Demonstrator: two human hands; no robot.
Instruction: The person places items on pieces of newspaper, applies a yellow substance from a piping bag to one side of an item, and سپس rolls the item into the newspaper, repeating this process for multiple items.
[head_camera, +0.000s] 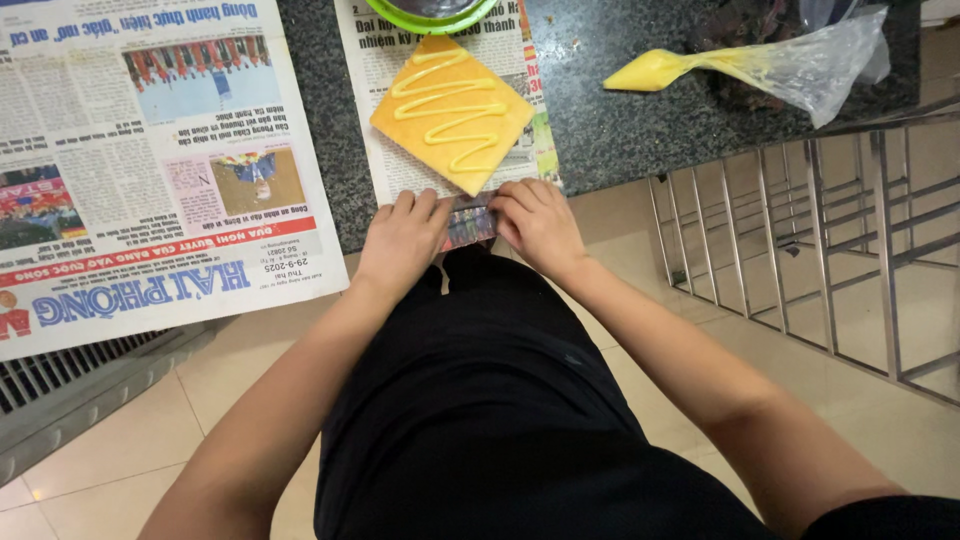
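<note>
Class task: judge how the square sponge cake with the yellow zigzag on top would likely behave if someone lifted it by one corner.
The sponge cake looks thin and soft, so it would probably sag or tear. Its zigzag cream looks wet, so it would likely smear if touched. It lies on a newspaper sheet that both hands hold at the edge, so sliding the paper seems safer.

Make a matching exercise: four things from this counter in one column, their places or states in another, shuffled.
1. toast
2. piping bag
3. green bowl
4. big newspaper

a. lies far right, tip pointing left
b. cut off by top edge
c. spread out at left
d. yellow zigzag on top

Pairs: 1-d, 2-a, 3-b, 4-c
</note>
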